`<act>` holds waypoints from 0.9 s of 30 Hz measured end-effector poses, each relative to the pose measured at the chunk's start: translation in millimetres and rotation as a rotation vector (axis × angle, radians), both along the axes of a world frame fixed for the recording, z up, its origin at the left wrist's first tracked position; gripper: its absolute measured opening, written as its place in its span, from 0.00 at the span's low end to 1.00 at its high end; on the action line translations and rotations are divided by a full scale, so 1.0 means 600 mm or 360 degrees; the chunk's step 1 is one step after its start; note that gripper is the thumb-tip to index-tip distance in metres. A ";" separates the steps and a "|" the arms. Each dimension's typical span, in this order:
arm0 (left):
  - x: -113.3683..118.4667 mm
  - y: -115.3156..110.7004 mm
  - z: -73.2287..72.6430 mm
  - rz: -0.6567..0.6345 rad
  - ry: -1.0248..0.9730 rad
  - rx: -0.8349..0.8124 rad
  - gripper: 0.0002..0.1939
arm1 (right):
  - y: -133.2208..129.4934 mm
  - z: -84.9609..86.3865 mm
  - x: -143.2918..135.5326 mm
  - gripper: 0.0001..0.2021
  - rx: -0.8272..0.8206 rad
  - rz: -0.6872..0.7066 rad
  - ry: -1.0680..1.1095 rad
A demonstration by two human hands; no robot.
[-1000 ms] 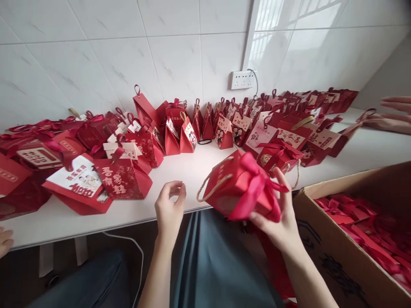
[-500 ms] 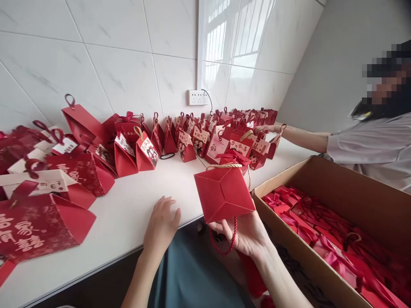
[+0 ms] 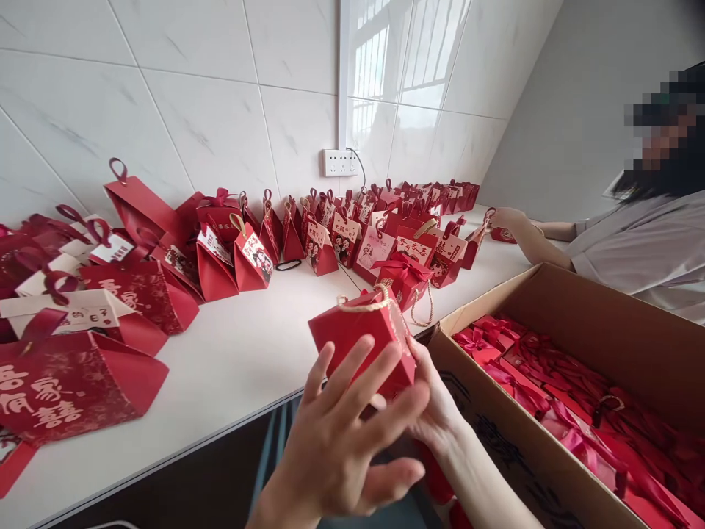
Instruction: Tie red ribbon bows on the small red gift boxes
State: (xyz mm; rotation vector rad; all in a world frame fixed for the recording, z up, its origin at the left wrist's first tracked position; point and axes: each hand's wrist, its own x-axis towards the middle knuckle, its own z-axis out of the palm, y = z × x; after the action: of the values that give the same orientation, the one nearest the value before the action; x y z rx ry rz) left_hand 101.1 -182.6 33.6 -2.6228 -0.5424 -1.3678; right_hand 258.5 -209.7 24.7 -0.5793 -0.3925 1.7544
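Observation:
A red gift box (image 3: 346, 328) with a twisted gold cord handle is held by my right hand (image 3: 440, 411) over the front edge of the white table. My right thumb and fingers grip its right side and underside. In front of it, nearer to the camera, my left hand (image 3: 346, 448) has its fingers spread and covers part of the box's lower half. Whether the left fingertips touch the box I cannot tell. Just behind the held box, a red box with a ribbon bow (image 3: 405, 275) stands on the table.
Several red gift boxes (image 3: 253, 257) line the white table (image 3: 236, 338) along the tiled wall. An open cardboard box (image 3: 529, 459) full of red boxes (image 3: 600, 397) stands at right. Beyond it, a person's hand (image 3: 510, 220) is among the boxes. A socket strip (image 3: 340, 163) sits on the wall.
My left hand has moved right and up from the table edge to the held box, fingers spreading. The box has turned and shifted slightly left. The other person's hand has moved right.

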 end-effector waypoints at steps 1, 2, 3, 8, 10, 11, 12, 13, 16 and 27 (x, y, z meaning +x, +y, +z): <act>-0.001 0.002 0.005 0.0067 0.0094 -0.0154 0.33 | -0.002 -0.003 -0.004 0.22 0.0046 -0.0085 -0.0126; -0.005 0.008 0.005 0.0221 0.0071 -0.0397 0.34 | -0.004 -0.005 -0.005 0.23 0.0105 -0.0213 -0.0267; -0.013 0.017 0.001 0.0390 -0.0042 -0.0671 0.34 | -0.007 -0.007 -0.004 0.25 0.0181 -0.0358 -0.0430; -0.055 0.039 -0.017 0.0569 -0.0858 -0.1180 0.29 | -0.020 0.010 0.028 0.36 0.0647 -0.0908 -0.1713; -0.052 0.029 -0.012 0.0441 -0.0897 -0.1160 0.25 | -0.026 0.024 0.043 0.39 0.0827 -0.0989 -0.2241; -0.046 0.022 -0.008 0.0350 -0.0848 -0.1204 0.24 | -0.028 0.030 0.049 0.40 0.0925 -0.1007 -0.2452; -0.038 0.016 -0.005 0.0266 -0.0792 -0.1270 0.22 | -0.031 0.035 0.053 0.40 0.1020 -0.1015 -0.2621; -0.030 0.011 -0.002 0.0193 -0.0748 -0.1339 0.21 | -0.034 0.039 0.057 0.41 0.1106 -0.1018 -0.2745; -0.006 0.001 -0.001 0.0008 -0.0772 -0.1446 0.19 | -0.042 0.043 0.063 0.44 0.1309 -0.1003 -0.2862; -0.007 -0.001 -0.033 0.0073 -0.1181 -0.1204 0.07 | -0.057 0.038 0.106 0.48 0.1358 -0.1159 -0.2833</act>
State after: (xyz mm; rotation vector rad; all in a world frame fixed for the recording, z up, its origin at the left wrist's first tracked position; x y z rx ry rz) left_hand 97.1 -183.4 13.5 -2.4214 -1.4351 -2.5106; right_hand 322.3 -244.0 47.5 -1.2687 -1.7182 -0.1099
